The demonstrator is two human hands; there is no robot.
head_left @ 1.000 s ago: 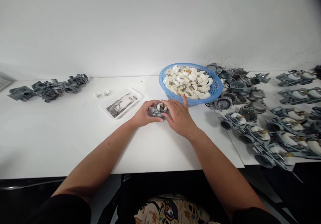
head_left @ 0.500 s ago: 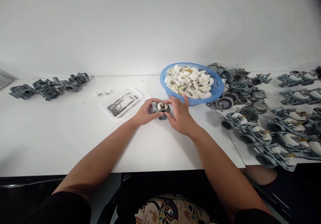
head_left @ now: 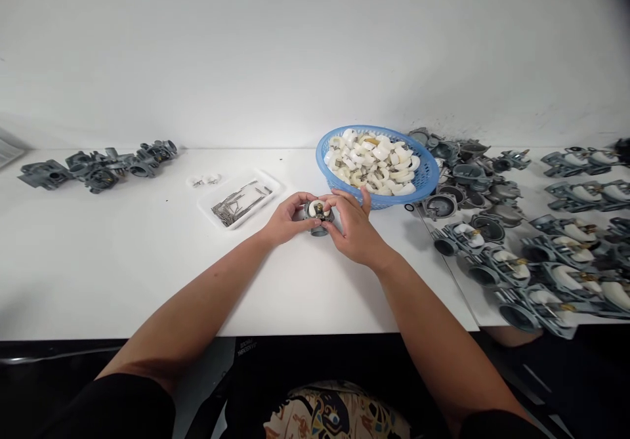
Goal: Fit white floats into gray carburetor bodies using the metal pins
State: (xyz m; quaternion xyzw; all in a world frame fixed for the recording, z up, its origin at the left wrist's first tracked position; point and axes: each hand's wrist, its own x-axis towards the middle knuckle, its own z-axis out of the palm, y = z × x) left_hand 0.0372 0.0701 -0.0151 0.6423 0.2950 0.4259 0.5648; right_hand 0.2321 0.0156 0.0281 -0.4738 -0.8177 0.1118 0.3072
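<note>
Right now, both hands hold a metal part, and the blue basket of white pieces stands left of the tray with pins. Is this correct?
Not quite: in the head view, the blue basket stands right of the tray with pins. The left hand and right hand hold a metal part.

A pale wall [head_left: 246, 52] stands at twelve o'clock, smudged toward two; the white surface [head_left: 123, 275] is seamed toward four.

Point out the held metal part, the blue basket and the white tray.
Metal part [head_left: 319, 231], head view: near round end.
Blue basket [head_left: 426, 172], head view: right inner wall.
White tray [head_left: 277, 185], head view: right end.
</note>
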